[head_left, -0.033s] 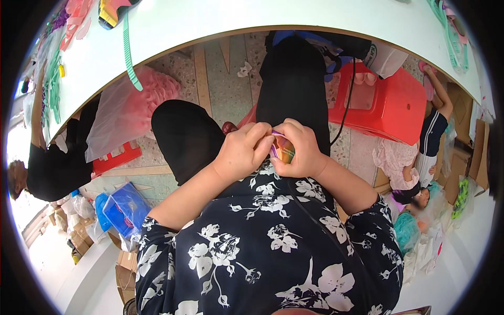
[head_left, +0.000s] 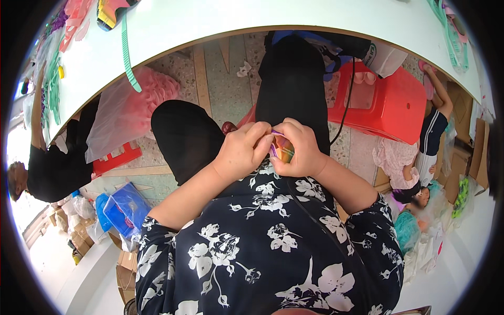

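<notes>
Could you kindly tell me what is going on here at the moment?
A person in a dark floral top is handling a small colourful packet just above the lap. The right grip is curled around it, while the left grip pinches at its edge; whether it is open cannot be told. A white table stands in front, and a red stool is off to the right.

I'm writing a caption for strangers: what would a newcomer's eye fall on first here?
Probably the red stool, a bold block of colour right of the knees. Next, near the centre, comes the small colourful packet held between the left hand and right hand. Pink ruffles also stand out at upper left, below the white table.
</notes>
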`<state>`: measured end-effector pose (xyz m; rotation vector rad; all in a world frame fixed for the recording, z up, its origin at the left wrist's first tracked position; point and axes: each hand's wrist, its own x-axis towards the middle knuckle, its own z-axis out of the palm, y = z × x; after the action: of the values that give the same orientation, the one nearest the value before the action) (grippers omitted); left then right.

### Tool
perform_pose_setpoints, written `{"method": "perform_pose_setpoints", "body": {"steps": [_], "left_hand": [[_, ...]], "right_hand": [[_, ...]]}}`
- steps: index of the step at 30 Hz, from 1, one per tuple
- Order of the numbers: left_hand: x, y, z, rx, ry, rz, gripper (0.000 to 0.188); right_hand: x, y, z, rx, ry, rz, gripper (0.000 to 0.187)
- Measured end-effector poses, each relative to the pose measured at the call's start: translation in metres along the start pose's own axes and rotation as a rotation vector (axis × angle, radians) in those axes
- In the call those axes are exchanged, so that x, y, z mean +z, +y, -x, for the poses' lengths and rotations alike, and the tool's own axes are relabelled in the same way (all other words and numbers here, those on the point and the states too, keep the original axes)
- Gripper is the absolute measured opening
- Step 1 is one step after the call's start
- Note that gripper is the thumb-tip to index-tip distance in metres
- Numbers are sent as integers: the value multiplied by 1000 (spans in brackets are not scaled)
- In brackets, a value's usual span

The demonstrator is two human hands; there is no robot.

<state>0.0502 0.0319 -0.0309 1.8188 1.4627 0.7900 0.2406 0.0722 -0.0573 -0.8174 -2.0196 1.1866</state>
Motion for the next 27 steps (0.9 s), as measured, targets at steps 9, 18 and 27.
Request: {"method": "perform_pose_setpoints", "body": {"steps": [9,18,27], "left_hand": [[-9,10,0,-134,-96,-44,23],[-50,15,23,-206,-422,242,70],[-50,20,51,-149,-307,248,67]], "right_hand": [[-9,-4,-8,73,-80,-48,47],[-32,-29,15,266,-199,-88,53],[-24,-33,47,438,-302,-454,67]]}}
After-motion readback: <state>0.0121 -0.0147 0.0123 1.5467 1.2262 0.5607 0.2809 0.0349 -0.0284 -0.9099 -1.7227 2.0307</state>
